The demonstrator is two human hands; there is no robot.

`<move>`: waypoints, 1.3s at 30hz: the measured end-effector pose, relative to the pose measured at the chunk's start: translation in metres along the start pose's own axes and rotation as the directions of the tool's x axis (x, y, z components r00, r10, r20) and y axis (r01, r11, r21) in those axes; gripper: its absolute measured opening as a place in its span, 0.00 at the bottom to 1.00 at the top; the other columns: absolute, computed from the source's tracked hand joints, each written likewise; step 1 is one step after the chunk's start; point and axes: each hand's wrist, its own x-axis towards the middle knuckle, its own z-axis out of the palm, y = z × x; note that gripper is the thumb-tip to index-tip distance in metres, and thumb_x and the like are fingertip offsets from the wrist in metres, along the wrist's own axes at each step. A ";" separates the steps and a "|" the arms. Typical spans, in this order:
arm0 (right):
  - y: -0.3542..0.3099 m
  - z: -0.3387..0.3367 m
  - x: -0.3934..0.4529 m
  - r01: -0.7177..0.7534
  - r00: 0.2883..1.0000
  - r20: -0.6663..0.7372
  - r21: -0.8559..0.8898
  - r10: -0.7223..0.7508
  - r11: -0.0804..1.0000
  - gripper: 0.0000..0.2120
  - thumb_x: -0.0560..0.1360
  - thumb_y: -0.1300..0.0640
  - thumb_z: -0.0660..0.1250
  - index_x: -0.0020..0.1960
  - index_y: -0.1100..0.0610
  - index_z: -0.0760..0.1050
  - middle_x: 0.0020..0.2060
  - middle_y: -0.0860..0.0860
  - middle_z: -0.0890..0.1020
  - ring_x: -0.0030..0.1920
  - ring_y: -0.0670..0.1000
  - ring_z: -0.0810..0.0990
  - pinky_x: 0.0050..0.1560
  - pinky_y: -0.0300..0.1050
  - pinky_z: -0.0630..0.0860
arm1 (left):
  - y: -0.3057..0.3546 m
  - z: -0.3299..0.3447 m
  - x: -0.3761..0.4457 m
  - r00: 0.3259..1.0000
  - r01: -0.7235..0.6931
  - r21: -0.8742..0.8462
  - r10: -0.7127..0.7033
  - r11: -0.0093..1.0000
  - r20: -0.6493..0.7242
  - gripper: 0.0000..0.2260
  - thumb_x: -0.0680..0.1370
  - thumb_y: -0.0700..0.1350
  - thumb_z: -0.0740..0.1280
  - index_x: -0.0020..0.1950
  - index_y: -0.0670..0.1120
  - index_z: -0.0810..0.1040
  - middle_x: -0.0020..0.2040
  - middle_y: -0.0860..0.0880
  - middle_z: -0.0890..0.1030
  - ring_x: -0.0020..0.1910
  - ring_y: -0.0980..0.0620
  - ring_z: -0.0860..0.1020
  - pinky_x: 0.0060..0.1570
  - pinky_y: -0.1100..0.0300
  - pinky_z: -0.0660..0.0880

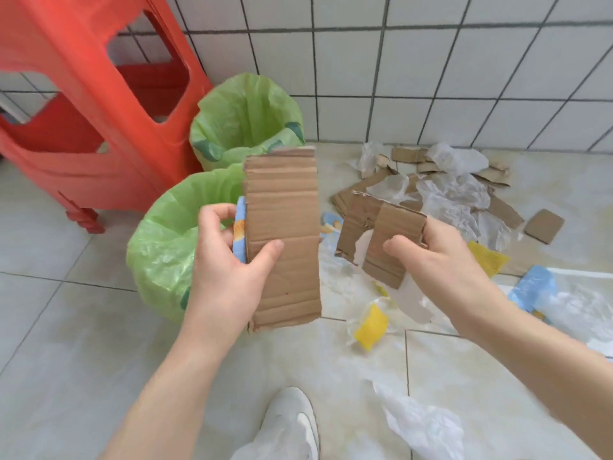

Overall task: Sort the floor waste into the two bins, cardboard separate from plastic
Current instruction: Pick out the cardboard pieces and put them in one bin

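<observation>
Pale floor tiles (83,327) run up to a white tiled wall (431,61) across the top of the frame. In the upper left stands a red plastic stool (76,94). Just right of it, two bins lined with green bags sit one behind the other: the far bin (245,117) at upper centre against the wall, the near bin (172,240) at centre left.

In the middle of the frame the left hand (229,257) holds a tall cardboard strip (282,234) upright, thumb pressed on its front face and fingers curled behind, where a blue and orange printed piece (239,234) is sandwiched against the back. The strip hangs above the near bin's right edge.

Right of it, the right hand (438,257) grips a smaller torn cardboard piece (381,240), fingers closed behind its right edge, thumb in front near its face.

On the floor at centre right lies the waste pile (447,194): cardboard scraps mixed with clear crumpled plastic, touching and overlapping. Below the right hand lies a yellow sponge in a clear wrapper (371,323); a blue packet (534,287) lies at right. A clear plastic bag (421,426) lies at lower right, beside a white shoe (292,423) at bottom centre
</observation>
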 end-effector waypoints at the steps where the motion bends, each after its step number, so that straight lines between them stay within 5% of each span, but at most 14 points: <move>1: -0.010 0.005 0.004 0.008 0.999 0.037 0.011 -0.009 1.000 0.10 0.74 0.62 0.62 0.44 0.49 0.78 0.35 0.38 0.83 0.36 0.38 0.80 0.38 0.35 0.74 | 0.004 -0.009 0.007 0.998 -0.031 -0.006 0.031 0.999 -0.062 0.21 0.71 0.38 0.73 0.55 0.52 0.66 0.43 0.57 0.84 0.42 0.61 0.83 0.49 0.57 0.79; 3: -0.031 0.017 0.014 0.021 0.995 0.099 0.044 -0.025 0.999 0.09 0.74 0.62 0.62 0.44 0.49 0.77 0.32 0.38 0.82 0.32 0.35 0.78 0.33 0.30 0.71 | 0.008 -0.028 0.022 0.976 -0.117 -0.022 0.111 0.993 -0.188 0.23 0.70 0.38 0.74 0.58 0.53 0.67 0.45 0.59 0.83 0.46 0.62 0.82 0.52 0.58 0.78; 6: -0.056 0.044 0.033 0.030 0.992 0.124 0.050 -0.036 0.998 0.07 0.73 0.62 0.65 0.49 0.52 0.76 0.43 0.53 0.83 0.38 0.47 0.80 0.34 0.43 0.78 | 0.008 -0.058 0.043 0.903 -0.242 0.067 0.250 0.968 -0.350 0.22 0.70 0.38 0.73 0.57 0.55 0.69 0.53 0.54 0.82 0.52 0.55 0.81 0.56 0.53 0.77; 12: -0.079 0.094 0.072 -0.108 0.981 0.185 0.271 0.059 0.957 0.09 0.73 0.65 0.65 0.52 0.57 0.72 0.48 0.52 0.80 0.49 0.50 0.81 0.42 0.49 0.84 | -0.012 -0.074 0.069 0.857 -0.268 0.081 0.276 0.960 -0.434 0.11 0.73 0.37 0.70 0.41 0.51 0.72 0.38 0.55 0.77 0.37 0.62 0.75 0.42 0.66 0.74; 16: -0.069 0.126 0.093 -0.240 0.956 0.239 0.315 0.168 0.918 0.10 0.73 0.65 0.64 0.53 0.57 0.71 0.53 0.55 0.78 0.52 0.52 0.80 0.45 0.53 0.83 | -0.052 -0.068 0.089 0.882 -0.159 0.193 0.227 0.968 -0.414 0.04 0.72 0.44 0.70 0.43 0.46 0.76 0.42 0.45 0.78 0.41 0.47 0.77 0.45 0.50 0.75; 20: -0.051 0.156 0.101 -0.359 0.901 0.332 0.216 0.278 0.908 0.11 0.74 0.61 0.64 0.55 0.55 0.68 0.53 0.55 0.78 0.54 0.55 0.79 0.52 0.58 0.80 | -0.083 -0.062 0.098 0.945 -0.018 0.415 0.151 0.910 -0.290 0.09 0.72 0.43 0.70 0.40 0.42 0.72 0.39 0.42 0.76 0.39 0.42 0.73 0.37 0.52 0.68; 23: -0.044 0.172 0.103 -0.305 0.917 0.285 0.051 0.279 0.951 0.07 0.73 0.57 0.66 0.49 0.56 0.70 0.50 0.56 0.79 0.51 0.57 0.79 0.53 0.58 0.80 | -0.099 -0.062 0.095 0.994 0.042 0.670 0.034 0.741 -0.100 0.09 0.71 0.40 0.71 0.38 0.41 0.72 0.34 0.44 0.75 0.36 0.41 0.72 0.33 0.54 0.66; 26: -0.048 0.178 0.104 -0.214 0.927 0.288 -0.121 0.240 0.969 0.09 0.74 0.56 0.65 0.50 0.58 0.70 0.46 0.55 0.76 0.45 0.56 0.76 0.43 0.49 0.78 | -0.102 -0.069 0.095 0.989 0.148 0.756 -0.098 0.638 -0.111 0.10 0.71 0.42 0.72 0.38 0.41 0.71 0.32 0.45 0.74 0.34 0.43 0.71 0.30 0.56 0.65; 28: -0.050 0.179 0.103 -0.161 0.932 0.292 -0.202 0.217 0.966 0.12 0.74 0.56 0.64 0.56 0.60 0.70 0.47 0.56 0.74 0.44 0.57 0.74 0.36 0.45 0.72 | -0.100 -0.071 0.099 0.986 0.166 0.769 -0.101 0.617 -0.132 0.09 0.71 0.42 0.72 0.40 0.41 0.72 0.33 0.44 0.75 0.34 0.43 0.71 0.30 0.57 0.65; 32: -0.047 0.183 0.102 -0.084 0.940 0.290 -0.307 0.177 0.948 0.14 0.75 0.58 0.64 0.59 0.61 0.69 0.53 0.58 0.76 0.47 0.58 0.75 0.40 0.46 0.71 | -0.093 -0.069 0.103 0.977 0.119 0.730 0.053 0.673 -0.208 0.09 0.71 0.41 0.70 0.41 0.41 0.70 0.34 0.43 0.74 0.35 0.42 0.71 0.34 0.55 0.67; 34: -0.046 0.185 0.104 -0.086 0.925 0.320 -0.353 0.206 0.932 0.16 0.75 0.59 0.64 0.61 0.61 0.69 0.56 0.58 0.76 0.52 0.58 0.76 0.43 0.46 0.72 | -0.092 -0.066 0.105 0.984 0.161 0.742 -0.047 0.651 -0.173 0.12 0.72 0.43 0.71 0.40 0.41 0.68 0.34 0.44 0.73 0.34 0.43 0.72 0.32 0.55 0.68; 37: -0.049 0.181 0.106 -0.107 0.879 0.400 -0.367 0.260 0.924 0.17 0.76 0.59 0.64 0.63 0.63 0.69 0.57 0.58 0.76 0.55 0.59 0.79 0.54 0.51 0.78 | -0.096 -0.065 0.106 0.961 0.210 0.771 -0.272 0.602 -0.049 0.15 0.74 0.48 0.71 0.55 0.44 0.73 0.44 0.45 0.80 0.37 0.49 0.75 0.35 0.55 0.72; 39: -0.052 0.176 0.109 -0.102 0.872 0.427 -0.323 0.241 0.941 0.16 0.76 0.59 0.64 0.62 0.63 0.70 0.57 0.59 0.77 0.55 0.59 0.79 0.57 0.54 0.78 | -0.094 -0.065 0.105 0.965 0.212 0.731 -0.258 0.649 -0.052 0.21 0.75 0.49 0.70 0.65 0.46 0.70 0.53 0.46 0.81 0.44 0.48 0.78 0.41 0.54 0.74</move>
